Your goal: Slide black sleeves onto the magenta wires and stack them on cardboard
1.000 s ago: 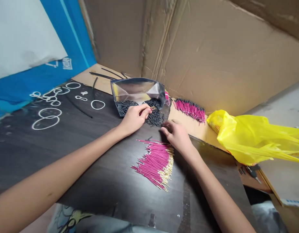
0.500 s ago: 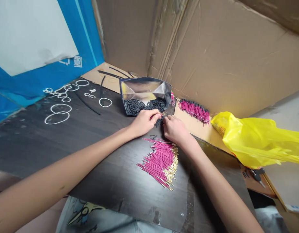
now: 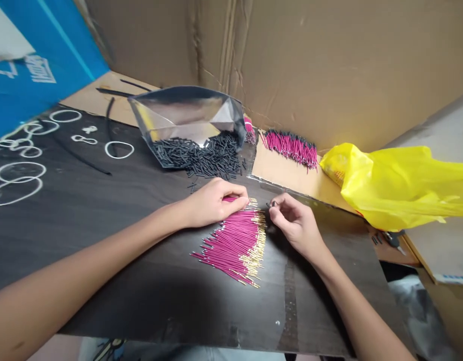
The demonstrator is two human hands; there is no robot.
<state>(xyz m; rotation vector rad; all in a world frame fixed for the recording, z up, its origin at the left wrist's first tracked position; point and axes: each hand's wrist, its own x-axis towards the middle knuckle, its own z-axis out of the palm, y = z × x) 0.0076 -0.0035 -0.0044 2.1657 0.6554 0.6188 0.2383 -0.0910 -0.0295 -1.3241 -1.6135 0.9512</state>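
My left hand [image 3: 212, 203] rests at the top of a fan of pink wires with gold tips [image 3: 233, 243] on the black board, fingers pinched on a pink wire whose gold end pokes out to the right. My right hand [image 3: 293, 220] hovers just right of the gold tips, thumb and forefinger pinched on a small black sleeve. Beyond the hands a silvery foil bag [image 3: 186, 118] lies open, spilling a heap of short black sleeves [image 3: 204, 158].
A second bunch of pink wires with black ends [image 3: 291, 148] lies on cardboard by the back wall. A yellow plastic bag [image 3: 397, 185] fills the right side. White rings [image 3: 118, 149] and black tubing lie at the left. Cardboard walls enclose the back.
Both hands have drawn back from the heap of black sleeves to the pink wire pile. The view has shifted left and closer.
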